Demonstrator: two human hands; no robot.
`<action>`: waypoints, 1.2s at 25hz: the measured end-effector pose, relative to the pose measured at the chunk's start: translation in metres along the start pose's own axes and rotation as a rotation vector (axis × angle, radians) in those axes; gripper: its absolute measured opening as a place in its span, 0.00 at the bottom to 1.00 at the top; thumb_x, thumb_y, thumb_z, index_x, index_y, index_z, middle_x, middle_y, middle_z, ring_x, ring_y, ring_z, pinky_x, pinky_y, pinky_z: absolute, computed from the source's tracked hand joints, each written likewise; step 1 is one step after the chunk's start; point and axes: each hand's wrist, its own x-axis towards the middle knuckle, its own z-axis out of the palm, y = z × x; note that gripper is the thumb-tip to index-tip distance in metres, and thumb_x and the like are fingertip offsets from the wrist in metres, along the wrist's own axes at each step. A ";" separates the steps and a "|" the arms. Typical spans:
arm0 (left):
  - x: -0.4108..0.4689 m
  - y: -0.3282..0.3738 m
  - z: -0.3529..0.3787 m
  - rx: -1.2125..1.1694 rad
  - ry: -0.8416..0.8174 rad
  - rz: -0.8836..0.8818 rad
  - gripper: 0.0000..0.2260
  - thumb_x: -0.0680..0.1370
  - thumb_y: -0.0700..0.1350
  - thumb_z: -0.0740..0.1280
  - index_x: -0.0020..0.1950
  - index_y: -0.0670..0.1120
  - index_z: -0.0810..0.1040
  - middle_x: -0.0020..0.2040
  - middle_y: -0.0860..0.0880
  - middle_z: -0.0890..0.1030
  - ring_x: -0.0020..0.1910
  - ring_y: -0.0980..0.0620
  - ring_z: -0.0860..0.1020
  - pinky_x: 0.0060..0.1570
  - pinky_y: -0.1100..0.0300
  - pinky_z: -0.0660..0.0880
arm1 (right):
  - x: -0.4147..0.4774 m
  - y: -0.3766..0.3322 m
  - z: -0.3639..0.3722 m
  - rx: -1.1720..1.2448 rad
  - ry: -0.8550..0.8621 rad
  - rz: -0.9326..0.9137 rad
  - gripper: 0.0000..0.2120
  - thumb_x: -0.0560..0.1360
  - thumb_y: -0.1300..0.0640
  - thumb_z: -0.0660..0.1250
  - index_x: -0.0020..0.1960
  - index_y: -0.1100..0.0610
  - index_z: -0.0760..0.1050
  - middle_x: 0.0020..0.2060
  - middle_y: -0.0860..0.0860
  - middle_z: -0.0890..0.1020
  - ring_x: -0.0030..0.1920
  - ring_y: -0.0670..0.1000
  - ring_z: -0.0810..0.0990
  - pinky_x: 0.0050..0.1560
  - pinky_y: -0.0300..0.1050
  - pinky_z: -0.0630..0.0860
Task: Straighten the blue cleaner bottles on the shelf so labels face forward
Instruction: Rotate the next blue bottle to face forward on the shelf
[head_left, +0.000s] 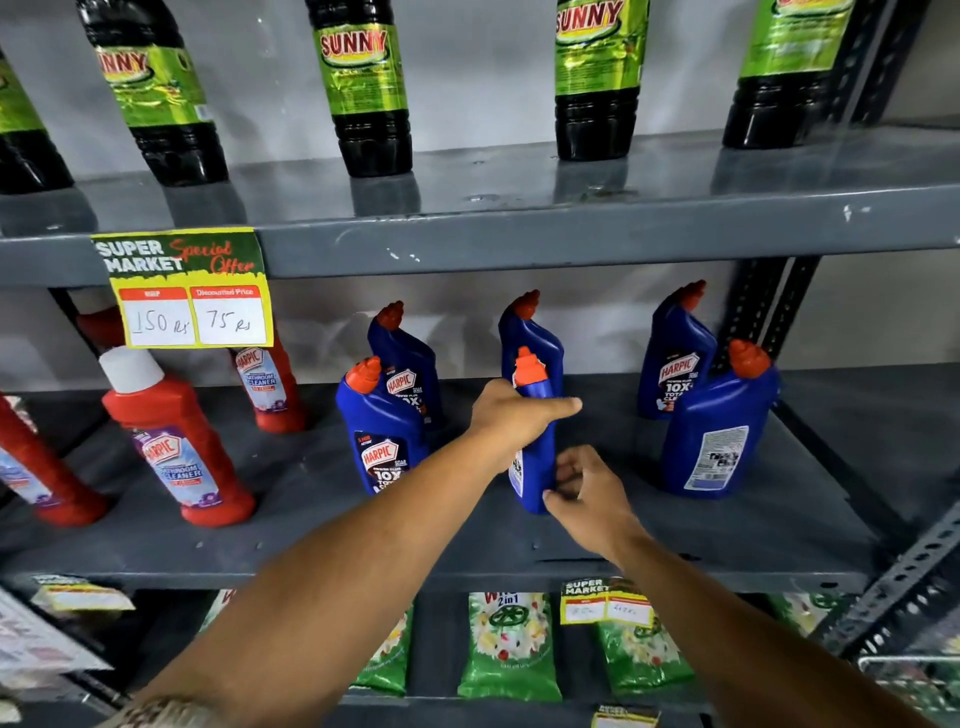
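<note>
- Mid-task at the grey metal shelf (675, 530): a person has both hands on the middle front blue plastic cleaner bottle with an orange cap (535, 447), which stands edge-on, its label turned to the side and only a sliver showing.
- The left hand (514, 415) is wrapped around that bottle's shoulder, just below the cap, thumb and fingers closed on it.
- The right hand (587, 488) pinches the same bottle low down near its base, fingers curled against the blue wall.
- The step in hand looks to be the turning of this bottle; the next move would call for a twist about its upright axis until the label faces out, keeping the base on the shelf.
- Left of the held bottle, a front blue bottle with its label forward (382, 441) appears already set right.
- Right of the held bottle, a front blue bottle showing its white back label (719, 436) seems yet to be turned.
- Directly behind the held bottle stands another blue bottle (530, 338), close enough that a swinging neck could knock it.
- Far left of the held bottle stand red bathroom-cleaner bottles with white caps (176, 441), not part of the job.
- Above it hangs a yellow price card (187, 288) on the upper shelf edge.
</note>
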 end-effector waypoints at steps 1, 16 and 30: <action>0.002 -0.001 -0.001 0.002 0.005 0.003 0.26 0.54 0.54 0.80 0.46 0.41 0.82 0.41 0.45 0.85 0.39 0.47 0.84 0.40 0.56 0.79 | 0.003 0.001 -0.003 0.002 -0.021 0.002 0.15 0.69 0.65 0.69 0.52 0.53 0.71 0.47 0.49 0.79 0.46 0.51 0.80 0.39 0.32 0.72; 0.016 -0.002 -0.041 -0.041 -0.346 0.087 0.13 0.70 0.34 0.74 0.48 0.49 0.78 0.46 0.50 0.83 0.50 0.50 0.81 0.58 0.52 0.76 | 0.027 0.012 -0.021 -0.002 -0.074 -0.004 0.31 0.66 0.59 0.76 0.66 0.51 0.69 0.55 0.47 0.82 0.55 0.47 0.81 0.61 0.54 0.77; 0.022 -0.010 -0.051 -0.076 -0.358 0.136 0.14 0.72 0.36 0.72 0.56 0.47 0.78 0.48 0.52 0.83 0.54 0.52 0.80 0.59 0.54 0.75 | 0.017 0.009 -0.014 -0.121 0.057 -0.030 0.30 0.67 0.56 0.77 0.65 0.54 0.68 0.58 0.53 0.80 0.56 0.52 0.80 0.58 0.52 0.79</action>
